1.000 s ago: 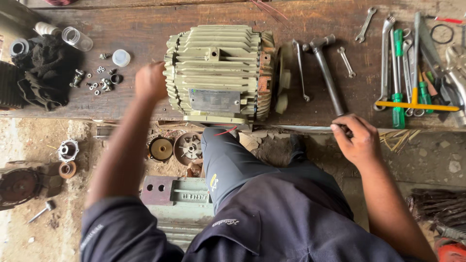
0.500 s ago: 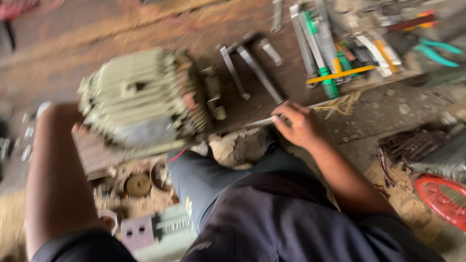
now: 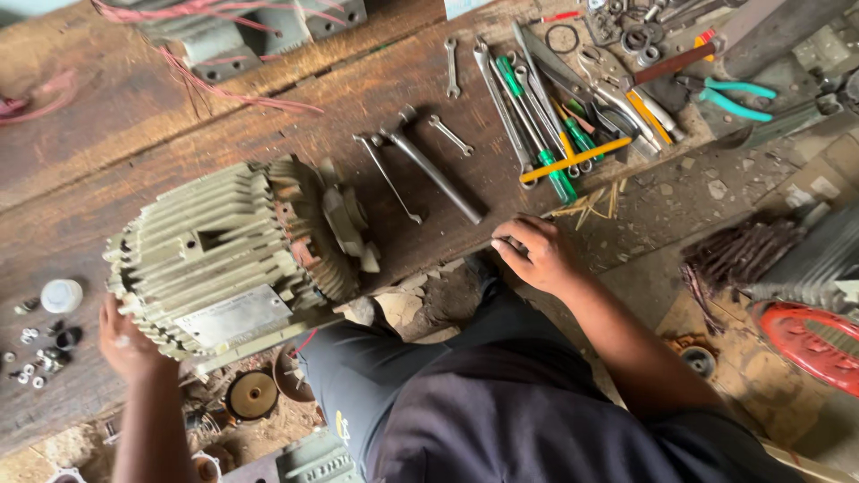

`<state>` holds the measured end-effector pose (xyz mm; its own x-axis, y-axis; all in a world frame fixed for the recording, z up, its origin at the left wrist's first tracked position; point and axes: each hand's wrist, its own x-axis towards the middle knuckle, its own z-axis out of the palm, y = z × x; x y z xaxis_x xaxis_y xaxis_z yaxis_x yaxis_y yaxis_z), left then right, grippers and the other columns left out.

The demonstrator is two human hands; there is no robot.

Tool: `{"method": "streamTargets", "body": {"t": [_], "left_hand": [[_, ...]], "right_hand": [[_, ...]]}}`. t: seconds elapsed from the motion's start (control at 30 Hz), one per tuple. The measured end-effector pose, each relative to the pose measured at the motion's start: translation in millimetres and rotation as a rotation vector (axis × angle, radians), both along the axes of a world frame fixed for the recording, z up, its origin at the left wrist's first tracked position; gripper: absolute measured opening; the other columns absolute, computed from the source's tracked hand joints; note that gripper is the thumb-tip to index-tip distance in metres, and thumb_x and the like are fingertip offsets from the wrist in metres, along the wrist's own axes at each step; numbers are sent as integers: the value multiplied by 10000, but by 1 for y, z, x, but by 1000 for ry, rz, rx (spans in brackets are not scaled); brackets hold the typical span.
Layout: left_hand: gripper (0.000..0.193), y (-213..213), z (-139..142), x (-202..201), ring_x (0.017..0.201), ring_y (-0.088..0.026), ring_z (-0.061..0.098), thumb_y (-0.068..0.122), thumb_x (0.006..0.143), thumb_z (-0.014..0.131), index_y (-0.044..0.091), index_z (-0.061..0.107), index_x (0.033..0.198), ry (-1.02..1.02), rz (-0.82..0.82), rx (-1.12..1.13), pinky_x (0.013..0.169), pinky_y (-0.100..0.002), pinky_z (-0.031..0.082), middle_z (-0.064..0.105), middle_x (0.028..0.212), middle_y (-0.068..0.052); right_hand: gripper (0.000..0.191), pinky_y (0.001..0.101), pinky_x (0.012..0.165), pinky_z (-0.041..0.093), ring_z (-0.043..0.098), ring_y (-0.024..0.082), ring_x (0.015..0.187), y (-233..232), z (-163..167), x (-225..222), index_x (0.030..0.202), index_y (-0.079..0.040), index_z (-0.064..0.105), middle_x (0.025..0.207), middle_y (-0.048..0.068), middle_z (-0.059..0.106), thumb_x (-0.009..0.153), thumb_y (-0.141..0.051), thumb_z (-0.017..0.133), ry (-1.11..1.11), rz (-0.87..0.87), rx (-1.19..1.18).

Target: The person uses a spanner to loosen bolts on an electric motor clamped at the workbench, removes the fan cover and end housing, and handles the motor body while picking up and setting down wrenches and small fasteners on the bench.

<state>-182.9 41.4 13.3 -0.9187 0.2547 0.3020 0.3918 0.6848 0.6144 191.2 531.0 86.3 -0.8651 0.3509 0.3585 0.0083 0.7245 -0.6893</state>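
1. The ribbed grey electric motor (image 3: 234, 259) is lying on its side on the worn wooden bench (image 3: 179, 107), its fan end turned toward the tools; a second ago it was sitting square to the bench edge, and it is now angled across it.
2. The left hand (image 3: 125, 340) is pressing against the motor's far end, fingers wrapped round the housing rim, as it was half a second ago.
3. The right hand (image 3: 537, 255) is resting on the bench edge, fingers curled down on the wood; whether it is pinching anything cannot be told. Earlier it was lying lower, off the bench.
4. The long socket wrench (image 3: 434, 174) is lying just beside the right hand, between it and the motor.
5. The green-handled screwdrivers (image 3: 546, 143) and the yellow tool (image 3: 577, 159) are lying further right, unmoved.
6. Loose nuts and washers (image 3: 40, 344) are lying near the left hand.
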Motion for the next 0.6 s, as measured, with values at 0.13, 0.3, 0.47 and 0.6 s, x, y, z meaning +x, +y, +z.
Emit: {"method": "streamTargets", "body": {"t": [0.13, 0.3, 0.47, 0.6], "left_hand": [[625, -20, 20, -65, 1234, -316, 599, 322, 836, 648, 60, 582, 1400, -289, -132, -620, 1026, -406, 502, 627, 1395, -186], [891, 5, 41, -119, 1272, -332, 550, 364, 574, 852, 144, 566, 1389, -162, -737, -969, 1034, -418, 481, 596, 1429, -172], [727, -10, 36, -79, 1070, -437, 630, 100, 590, 924, 31, 592, 1233, -127, -223, -761, 867, -509, 530, 657, 1134, -231], [354, -20, 21, -69, 987, -462, 646, 62, 709, 832, 32, 679, 1028, -158, -121, -605, 791, -545, 530, 696, 1028, -222]], "right_hand": [[91, 364, 631, 532, 683, 241, 714, -3, 4, -9, 967, -58, 659, 868, 91, 670, 915, -75, 732, -12, 29, 24], [89, 366, 660, 551, 695, 242, 737, -15, -1, -24, 977, -68, 660, 888, 86, 679, 918, -93, 723, -33, 95, -53], [67, 416, 790, 541, 698, 301, 874, -28, -13, -39, 963, -80, 690, 918, 95, 708, 931, -112, 738, 50, 102, 33], [57, 381, 807, 538, 697, 300, 877, -36, -21, -45, 1023, -63, 695, 921, 118, 702, 1011, -99, 738, 38, 230, 83]]}}
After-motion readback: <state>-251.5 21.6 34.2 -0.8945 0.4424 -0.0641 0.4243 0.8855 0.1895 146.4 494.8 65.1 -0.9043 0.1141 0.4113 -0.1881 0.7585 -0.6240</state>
